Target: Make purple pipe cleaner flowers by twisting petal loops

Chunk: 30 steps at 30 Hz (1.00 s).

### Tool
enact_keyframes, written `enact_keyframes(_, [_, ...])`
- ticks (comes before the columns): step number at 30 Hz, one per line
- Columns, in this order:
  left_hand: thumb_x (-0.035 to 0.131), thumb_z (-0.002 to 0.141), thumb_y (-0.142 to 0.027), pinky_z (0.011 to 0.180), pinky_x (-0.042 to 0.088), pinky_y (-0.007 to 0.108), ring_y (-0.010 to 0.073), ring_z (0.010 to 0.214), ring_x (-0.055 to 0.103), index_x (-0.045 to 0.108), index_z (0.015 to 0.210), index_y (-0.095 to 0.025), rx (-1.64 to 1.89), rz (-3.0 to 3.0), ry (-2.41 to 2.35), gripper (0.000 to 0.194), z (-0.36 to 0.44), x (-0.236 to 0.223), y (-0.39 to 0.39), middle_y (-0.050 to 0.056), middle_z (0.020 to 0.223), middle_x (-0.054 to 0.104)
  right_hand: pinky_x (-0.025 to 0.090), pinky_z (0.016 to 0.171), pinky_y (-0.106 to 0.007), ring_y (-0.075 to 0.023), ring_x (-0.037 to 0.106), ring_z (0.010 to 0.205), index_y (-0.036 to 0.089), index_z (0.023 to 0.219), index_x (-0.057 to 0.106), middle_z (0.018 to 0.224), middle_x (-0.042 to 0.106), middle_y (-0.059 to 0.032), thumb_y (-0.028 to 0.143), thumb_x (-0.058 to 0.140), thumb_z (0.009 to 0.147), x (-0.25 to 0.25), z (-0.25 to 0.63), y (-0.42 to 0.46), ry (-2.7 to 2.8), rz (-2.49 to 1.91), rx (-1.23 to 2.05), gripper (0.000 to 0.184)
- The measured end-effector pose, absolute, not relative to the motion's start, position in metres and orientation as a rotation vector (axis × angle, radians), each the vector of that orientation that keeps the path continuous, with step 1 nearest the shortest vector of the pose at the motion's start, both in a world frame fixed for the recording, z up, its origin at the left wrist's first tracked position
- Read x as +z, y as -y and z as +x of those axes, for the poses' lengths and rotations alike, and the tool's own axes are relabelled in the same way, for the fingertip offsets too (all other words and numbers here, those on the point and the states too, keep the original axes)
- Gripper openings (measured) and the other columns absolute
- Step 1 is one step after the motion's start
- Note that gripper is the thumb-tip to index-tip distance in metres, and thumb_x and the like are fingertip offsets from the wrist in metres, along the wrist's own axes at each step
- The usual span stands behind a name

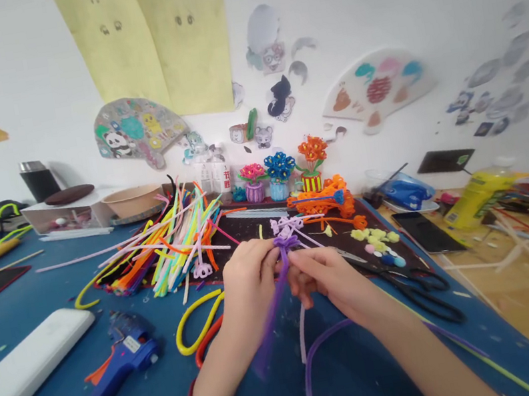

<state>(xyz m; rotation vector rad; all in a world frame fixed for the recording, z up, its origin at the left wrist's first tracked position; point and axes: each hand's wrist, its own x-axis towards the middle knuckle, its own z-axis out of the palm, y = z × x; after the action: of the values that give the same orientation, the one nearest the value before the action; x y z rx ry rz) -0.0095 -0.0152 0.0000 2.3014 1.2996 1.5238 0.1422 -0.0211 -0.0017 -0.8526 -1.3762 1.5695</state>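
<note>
Between my hands, above the blue table, is a purple pipe cleaner (286, 243) bent into small loops at its top. My left hand (252, 281) pinches it from the left, and a blurred purple length hangs below. From the right, my right hand (320, 273) has its fingers closed on the same purple piece. Under my hands droop a pale lilac stem (303, 337) and a loose purple strand (319, 344). Just behind lie light purple looped pipe cleaners (289, 224). Black-handled scissors (419, 287) rest right of my right hand.
A bundle of colourful pipe cleaners (185, 238) lies left of centre. A blue glue gun (117, 378) and a long white case (30, 372) are at the left. Small potted pipe-cleaner flowers (280, 171) stand by the wall. A phone (427, 231) and a yellow bottle (480, 196) are at the right.
</note>
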Motion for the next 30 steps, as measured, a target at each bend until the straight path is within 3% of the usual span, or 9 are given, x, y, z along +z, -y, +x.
enact_keyframes(5, [0.047, 0.091, -0.013, 0.070, 0.048, 0.029, 0.0176, 0.078, 0.060, 0.065, 0.091, -0.018, 1.549, 2.450, -1.266, 0.018, -0.0066, -0.0014, 0.0165, 0.006, 0.085, 0.069, 0.039, 0.041, -0.021, -0.0084, 0.052, 0.039, 0.013, 0.057, 0.059, 0.052, 0.059, -0.0007, 0.056, 0.065, 0.078, -0.0033, 0.1415, 0.0192, 1.259, -0.916, 1.529, 0.047])
enact_keyframes(11, [0.046, 0.093, -0.014, 0.074, 0.048, 0.032, 0.0189, 0.082, 0.057, 0.063, 0.096, -0.015, 1.465, 2.651, -1.255, 0.018, -0.0025, -0.0033, 0.0173, 0.007, 0.090, 0.068, 0.041, 0.042, -0.023, -0.0087, 0.052, 0.041, 0.014, 0.060, 0.063, 0.053, 0.059, 0.0010, 0.047, 0.075, 0.070, -0.0056, 0.1442, 0.0170, 1.207, -0.904, 1.488, 0.036])
enact_keyframes(30, [0.047, 0.092, -0.015, 0.071, 0.046, 0.030, 0.0184, 0.080, 0.057, 0.062, 0.089, -0.016, 1.450, 2.447, -1.278, 0.015, -0.0039, 0.0006, 0.0219, 0.006, 0.084, 0.066, 0.039, 0.039, -0.023, -0.0085, 0.046, 0.038, 0.016, 0.060, 0.066, 0.050, 0.056, 0.0017, 0.038, 0.071, 0.075, -0.0010, 0.1396, 0.0213, 1.325, -0.971, 1.177, 0.027])
